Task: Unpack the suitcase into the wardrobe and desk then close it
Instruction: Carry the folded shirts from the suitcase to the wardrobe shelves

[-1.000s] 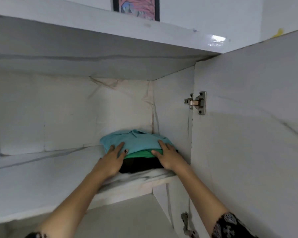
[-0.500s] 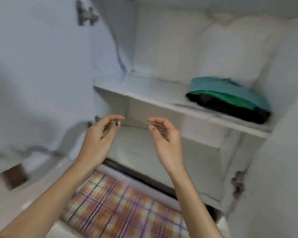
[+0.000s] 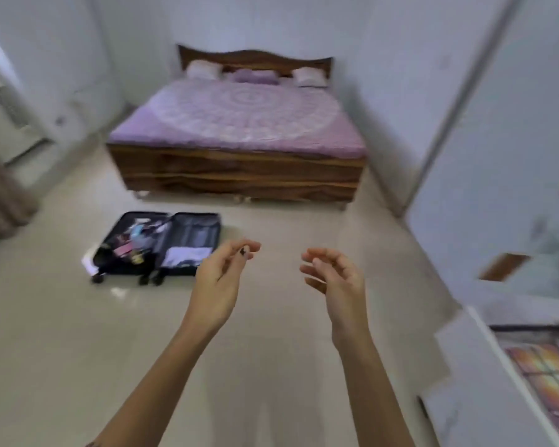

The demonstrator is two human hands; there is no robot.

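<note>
A black suitcase [image 3: 157, 245] lies wide open on the floor near the foot of the bed. Its left half holds several small colourful items and its right half a pale folded cloth [image 3: 186, 256]. My left hand [image 3: 221, 279] and my right hand [image 3: 334, 279] hang in mid-air in front of me, fingers loosely curled, holding nothing. Both are well short of the suitcase, to its right. The white wardrobe door [image 3: 510, 175] stands open on the right.
A wooden bed [image 3: 239, 133] with a purple cover stands against the far wall. A white wardrobe edge [image 3: 459, 359] with a plaid orange cloth [image 3: 552, 382] lies at the lower right. Beige tiled floor [image 3: 78, 350] stretches between me and the suitcase.
My hands let go of the folded clothes on the wardrobe shelf and drew back. The view swung away from the wardrobe towards the room and the suitcase.
</note>
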